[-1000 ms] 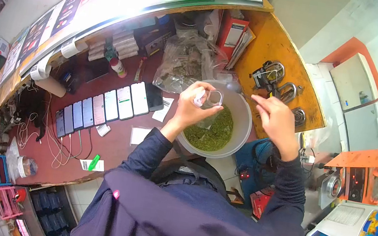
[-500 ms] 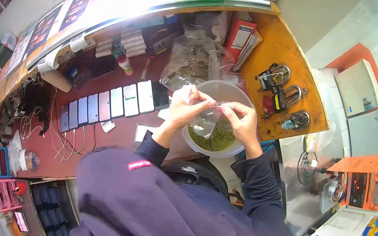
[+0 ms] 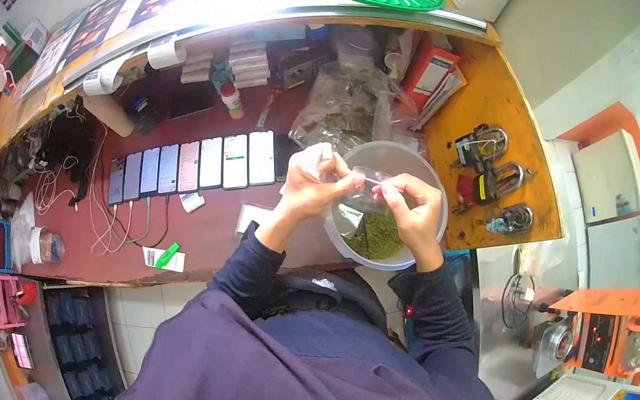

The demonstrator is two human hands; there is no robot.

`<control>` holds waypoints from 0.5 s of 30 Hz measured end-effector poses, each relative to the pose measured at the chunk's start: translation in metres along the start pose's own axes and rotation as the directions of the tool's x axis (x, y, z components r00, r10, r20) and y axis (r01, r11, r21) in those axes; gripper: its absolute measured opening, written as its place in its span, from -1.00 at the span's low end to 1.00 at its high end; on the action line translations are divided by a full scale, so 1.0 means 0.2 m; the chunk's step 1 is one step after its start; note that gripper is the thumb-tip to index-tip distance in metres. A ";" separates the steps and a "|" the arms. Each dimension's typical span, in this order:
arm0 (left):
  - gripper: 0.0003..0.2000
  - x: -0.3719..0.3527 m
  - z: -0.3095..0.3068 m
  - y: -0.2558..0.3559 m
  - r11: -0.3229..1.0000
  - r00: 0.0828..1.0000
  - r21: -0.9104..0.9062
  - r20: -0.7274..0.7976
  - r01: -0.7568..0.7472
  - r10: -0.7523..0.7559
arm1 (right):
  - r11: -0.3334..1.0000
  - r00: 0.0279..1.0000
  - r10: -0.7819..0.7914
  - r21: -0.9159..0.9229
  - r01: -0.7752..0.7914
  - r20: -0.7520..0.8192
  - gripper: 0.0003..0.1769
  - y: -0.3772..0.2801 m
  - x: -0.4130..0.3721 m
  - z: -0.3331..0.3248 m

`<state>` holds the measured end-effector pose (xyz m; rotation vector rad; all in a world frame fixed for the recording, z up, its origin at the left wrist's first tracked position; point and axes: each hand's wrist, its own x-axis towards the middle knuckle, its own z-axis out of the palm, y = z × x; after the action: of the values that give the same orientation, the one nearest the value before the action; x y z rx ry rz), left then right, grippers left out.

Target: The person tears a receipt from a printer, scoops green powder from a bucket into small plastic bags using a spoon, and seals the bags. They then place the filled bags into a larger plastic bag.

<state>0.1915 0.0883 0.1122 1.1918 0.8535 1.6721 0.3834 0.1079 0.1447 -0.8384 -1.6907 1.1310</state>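
Both of my hands are raised over a translucent plastic tub [image 3: 440, 190] that has green, dried crumbled leaf [image 3: 381, 239] in its bottom. Between them hangs a small clear plastic bag [image 3: 348, 218] with a thin pink strip along its top edge. My left hand [image 3: 312, 186] pinches the left end of that edge between thumb and finger. The right end is pinched the same way by my right hand [image 3: 415, 215]. Behind the hands, a larger clear bag [image 3: 338, 111] with brownish contents lies against the tub.
Several phones [image 3: 188, 166] stand in a row on the red desk [image 3: 198, 231], with white cables to their left. A green lighter-like object [image 3: 168, 255] lies on a white card near the front edge. Padlocks [image 3: 486, 147] rest on the wooden side, and an orange sealing machine [image 3: 606, 321] stands at right.
The view has shifted, and the green object on the card now shows at the desk's front. Both hands keep their pinch on the bag's top edge, which is drawn straighter.
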 end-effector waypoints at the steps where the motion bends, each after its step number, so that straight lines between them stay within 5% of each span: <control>1: -0.54 0.00 -0.02 0.01 0.999 1.000 -0.038 0.015 0.015 -0.014 | 0.994 0.997 -0.069 -0.088 0.072 0.031 -0.87 -0.02 0.01 -0.01; 3: -0.53 0.01 -0.04 0.04 0.997 0.999 -0.076 0.028 0.026 -0.024 | 0.974 0.988 -0.138 -0.172 0.148 0.072 -0.89 -0.05 0.02 -0.01; 8: -0.51 -0.02 -0.06 0.08 0.999 1.000 -0.031 0.021 -0.013 0.014 | 0.978 0.978 -0.198 -0.050 0.202 0.067 -0.86 -0.05 0.04 0.01; 15: -0.49 -0.05 -0.07 0.14 0.997 0.997 -0.001 -0.025 -0.073 0.073 | 0.989 0.986 -0.142 0.049 0.138 0.086 -0.84 -0.02 0.07 0.09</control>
<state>0.1717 0.0677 0.1286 1.2155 0.8325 1.7495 0.3615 0.1136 0.1500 -0.6400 -1.7636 1.1182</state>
